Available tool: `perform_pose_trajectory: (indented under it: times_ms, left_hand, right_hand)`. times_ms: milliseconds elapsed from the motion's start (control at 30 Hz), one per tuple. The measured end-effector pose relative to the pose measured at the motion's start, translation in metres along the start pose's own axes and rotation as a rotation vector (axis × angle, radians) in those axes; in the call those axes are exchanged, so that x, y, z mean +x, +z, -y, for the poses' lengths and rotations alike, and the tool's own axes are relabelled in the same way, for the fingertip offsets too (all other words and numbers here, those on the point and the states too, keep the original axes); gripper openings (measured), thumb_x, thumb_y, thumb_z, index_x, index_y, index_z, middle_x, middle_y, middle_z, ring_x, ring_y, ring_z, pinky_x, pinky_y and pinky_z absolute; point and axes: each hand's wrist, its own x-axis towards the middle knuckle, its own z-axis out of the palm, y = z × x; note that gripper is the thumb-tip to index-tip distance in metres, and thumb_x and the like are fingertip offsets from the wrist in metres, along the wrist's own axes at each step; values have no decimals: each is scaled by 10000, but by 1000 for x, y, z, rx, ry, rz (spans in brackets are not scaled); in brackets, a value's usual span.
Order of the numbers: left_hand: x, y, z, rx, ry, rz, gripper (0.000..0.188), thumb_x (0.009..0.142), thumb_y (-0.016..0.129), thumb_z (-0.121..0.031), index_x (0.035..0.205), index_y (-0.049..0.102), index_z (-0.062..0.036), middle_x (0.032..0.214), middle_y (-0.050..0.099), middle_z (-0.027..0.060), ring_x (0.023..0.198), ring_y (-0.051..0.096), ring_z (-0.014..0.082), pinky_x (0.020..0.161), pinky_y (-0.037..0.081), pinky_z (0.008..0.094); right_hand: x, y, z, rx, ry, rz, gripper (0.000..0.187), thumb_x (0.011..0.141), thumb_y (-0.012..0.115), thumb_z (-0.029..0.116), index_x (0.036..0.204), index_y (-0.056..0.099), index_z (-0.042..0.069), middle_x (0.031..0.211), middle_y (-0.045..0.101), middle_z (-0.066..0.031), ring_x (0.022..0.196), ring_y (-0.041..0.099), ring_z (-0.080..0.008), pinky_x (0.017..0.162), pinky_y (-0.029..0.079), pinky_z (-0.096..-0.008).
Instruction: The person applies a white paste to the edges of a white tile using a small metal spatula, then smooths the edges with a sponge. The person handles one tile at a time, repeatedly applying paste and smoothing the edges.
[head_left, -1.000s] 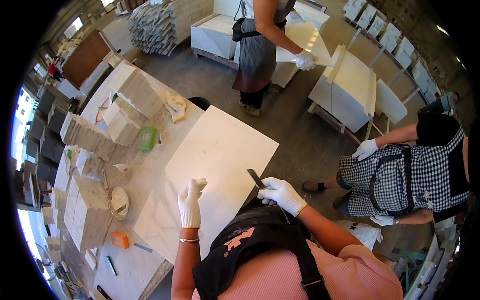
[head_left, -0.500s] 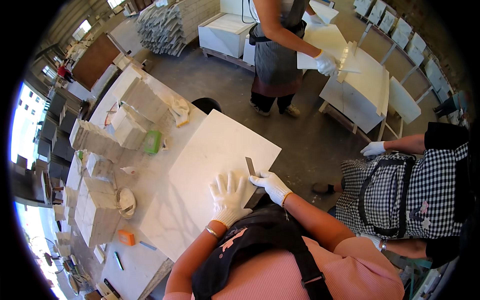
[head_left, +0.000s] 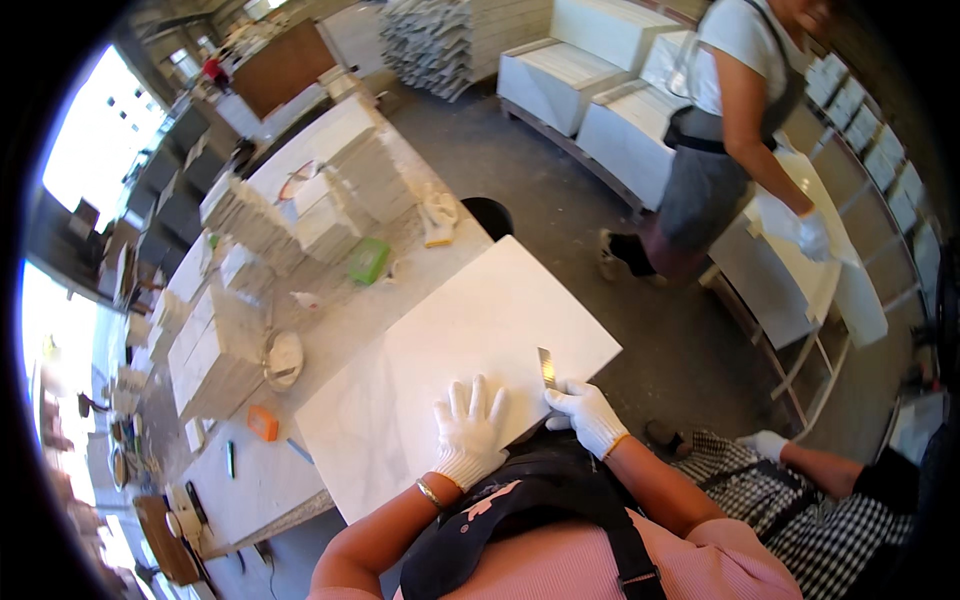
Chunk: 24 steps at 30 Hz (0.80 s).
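A large white stone tile (head_left: pixel 420 365) with faint grey veins lies on the workbench in front of me, its near right edge close to my apron. My left hand (head_left: pixel 470 435), in a white knit glove, rests flat on the tile near that edge with fingers spread. Close by, my gloved right hand (head_left: pixel 590 418) is closed around a thin, flat metal strip (head_left: pixel 546 366). The strip points up and away over the tile's right part and catches the light. Its lower end is hidden in my fingers.
The workbench (head_left: pixel 335 330) holds stacked stone blocks (head_left: pixel 215 355), a bowl (head_left: pixel 284 360) of pale material, a green box (head_left: pixel 369 260), an orange block (head_left: pixel 263 422) and a glove (head_left: pixel 438 215). One person (head_left: pixel 735 110) handles slabs ahead; another, in a checked apron (head_left: pixel 770 505), is at my right.
My view has swung right, so the bench appears shifted. My hands keep nearly the same pose on the tile and strip. The person ahead has stepped to the right.
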Motion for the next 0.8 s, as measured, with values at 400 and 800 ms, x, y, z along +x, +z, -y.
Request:
perform_pose_trajectory:
  times_ms: [400, 800]
  left_hand:
    - [-50, -82, 32, -51, 3, -188, 569, 802, 662, -88, 1343, 500, -24, 1152, 597, 208, 912, 662, 359, 655, 556, 416]
    - [-3, -202, 126, -209, -126, -160, 549, 762, 548, -45, 1244, 728, -235, 932, 726, 178, 852, 690, 384, 765, 539, 460]
  right_hand:
    - [-58, 31, 76, -102, -233, 297, 163, 1007, 604, 154, 996, 627, -8, 920, 714, -144, 752, 716, -187, 643, 571, -270]
    - [-60, 54, 208, -236, -553, 511, 126, 985, 642, 110, 1019, 691, -2, 956, 729, -96, 842, 703, -158, 754, 553, -279]
